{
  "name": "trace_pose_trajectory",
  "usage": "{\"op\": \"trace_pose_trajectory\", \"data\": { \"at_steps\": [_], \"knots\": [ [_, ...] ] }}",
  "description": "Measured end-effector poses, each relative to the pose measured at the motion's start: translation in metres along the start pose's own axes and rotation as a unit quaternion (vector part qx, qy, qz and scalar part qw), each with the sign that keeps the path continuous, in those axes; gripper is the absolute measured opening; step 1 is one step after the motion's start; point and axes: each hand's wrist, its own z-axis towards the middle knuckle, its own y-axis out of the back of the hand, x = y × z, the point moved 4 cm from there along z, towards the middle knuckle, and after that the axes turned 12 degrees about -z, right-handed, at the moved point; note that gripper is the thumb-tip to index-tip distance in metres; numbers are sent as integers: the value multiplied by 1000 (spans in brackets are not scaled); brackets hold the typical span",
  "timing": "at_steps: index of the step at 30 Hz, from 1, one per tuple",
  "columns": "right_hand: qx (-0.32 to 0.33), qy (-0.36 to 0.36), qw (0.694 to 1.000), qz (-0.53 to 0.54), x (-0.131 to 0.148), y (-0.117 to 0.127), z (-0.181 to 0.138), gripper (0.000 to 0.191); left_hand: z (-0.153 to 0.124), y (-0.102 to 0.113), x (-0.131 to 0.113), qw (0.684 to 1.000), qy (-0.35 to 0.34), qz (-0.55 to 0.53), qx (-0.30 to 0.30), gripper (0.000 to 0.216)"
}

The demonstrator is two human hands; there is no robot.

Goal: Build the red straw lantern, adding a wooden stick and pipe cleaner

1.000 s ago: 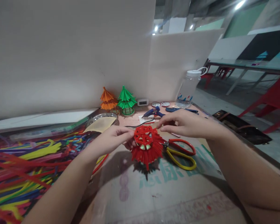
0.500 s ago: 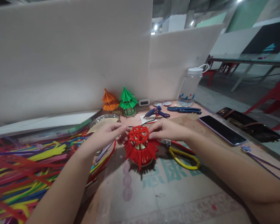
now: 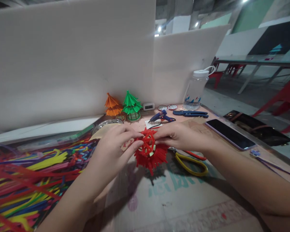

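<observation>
Between my two hands is a red pipe-cleaner ornament (image 3: 151, 158), with an open lattice ring at its top and a fringed skirt below. From the left, my left hand (image 3: 119, 143) pinches the lattice edge with thumb and fingers. My right hand (image 3: 175, 137) grips its upper right side, with the fingertips partly hidden behind red fringe. Scissors (image 3: 192, 166) with yellow and red handles lie just right of the ornament. Behind it stand a green pipe-cleaner tree (image 3: 131, 104) and an orange one (image 3: 112, 104).
Loose coloured pipe cleaners (image 3: 36, 180) cover the left side. A blue glue gun (image 3: 162, 116), blue pliers (image 3: 190, 113), a water bottle (image 3: 195, 90) and a phone (image 3: 230, 134) lie or stand toward the back and right. A white partition (image 3: 74, 64) closes off the back.
My left hand has moved right and come over the ornament's near left edge. The ornament has shifted slightly right and its top ring looks more tilted.
</observation>
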Motion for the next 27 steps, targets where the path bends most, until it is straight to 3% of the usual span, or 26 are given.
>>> {"op": "trace_pose_trajectory", "data": {
  "at_steps": [10, 27],
  "knots": [
    [-4, 35, 999, -39, 8, -3, 0, 15, -2, -4, -7, 999, 7, -10, 46, 9],
    [0, 46, 998, -39, 12, -7, 0, 16, -3, -7, -17, 997, -43, 50, 49, 14]
  ]
}}
